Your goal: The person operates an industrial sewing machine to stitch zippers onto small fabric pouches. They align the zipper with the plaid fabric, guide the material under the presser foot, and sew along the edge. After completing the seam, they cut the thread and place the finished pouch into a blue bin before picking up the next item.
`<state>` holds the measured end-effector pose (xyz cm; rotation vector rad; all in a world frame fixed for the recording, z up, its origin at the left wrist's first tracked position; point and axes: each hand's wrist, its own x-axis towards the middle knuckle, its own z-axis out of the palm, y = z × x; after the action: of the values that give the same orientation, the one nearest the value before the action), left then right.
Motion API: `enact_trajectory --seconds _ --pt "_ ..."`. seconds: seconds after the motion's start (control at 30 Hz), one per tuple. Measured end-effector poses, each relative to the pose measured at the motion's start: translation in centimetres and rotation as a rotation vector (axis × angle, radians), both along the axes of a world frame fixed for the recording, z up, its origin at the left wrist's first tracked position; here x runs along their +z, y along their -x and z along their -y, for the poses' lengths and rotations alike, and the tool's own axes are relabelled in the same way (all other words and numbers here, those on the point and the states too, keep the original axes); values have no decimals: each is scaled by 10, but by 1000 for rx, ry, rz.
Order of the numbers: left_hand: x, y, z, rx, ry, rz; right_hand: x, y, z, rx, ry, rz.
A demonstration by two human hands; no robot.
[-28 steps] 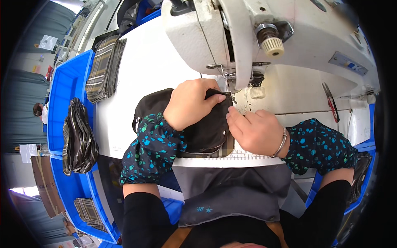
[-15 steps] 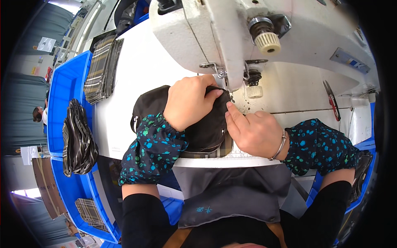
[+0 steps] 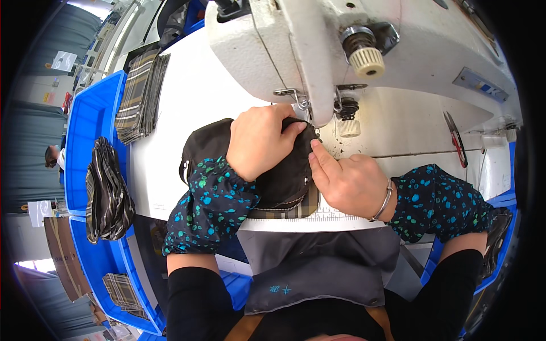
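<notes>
A dark brown fabric pouch [image 3: 210,142] with a curved zipper along its near side lies on the white table under the sewing machine [image 3: 375,51]. Plaid cloth shows past the zipper at the pouch's near edge. My left hand [image 3: 259,139] lies over the pouch, its thumb and fingers pinching the far right edge beside the machine's needle area. My right hand [image 3: 350,179] rests by the pouch's right edge. Its index finger reaches out to that edge near the needle, and the other fingers are loosely bent. The needle tip itself is hard to make out.
Stacked plaid cloth pieces [image 3: 136,96] lie at the left, next to blue bins [image 3: 94,182]. A bundle of striped fabric [image 3: 108,193] hangs over a bin's edge. Red-handled scissors [image 3: 456,139] lie at the right. A ruler strip [image 3: 341,217] runs along the table's near edge.
Almost nothing differs. Both hands and the pouch stay in nearly the same place by the needle.
</notes>
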<state>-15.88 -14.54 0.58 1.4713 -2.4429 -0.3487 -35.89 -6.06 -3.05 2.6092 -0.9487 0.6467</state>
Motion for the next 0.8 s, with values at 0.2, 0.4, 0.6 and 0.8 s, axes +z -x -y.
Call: enact_trajectory --seconds 0.2,0.4,0.6,0.8 --pt "-4 -5 -5 -38 118 -12 1 -1 1 1 -35 13" --pt "-8 -6 3 -65 -54 12 2 0 2 0 -40 4" --pt "-28 -11 31 -148 74 -74 -3 0 15 -45 -31 7" --pt "-39 -11 54 -184 48 -95 -3 2 19 -32 -47 1"
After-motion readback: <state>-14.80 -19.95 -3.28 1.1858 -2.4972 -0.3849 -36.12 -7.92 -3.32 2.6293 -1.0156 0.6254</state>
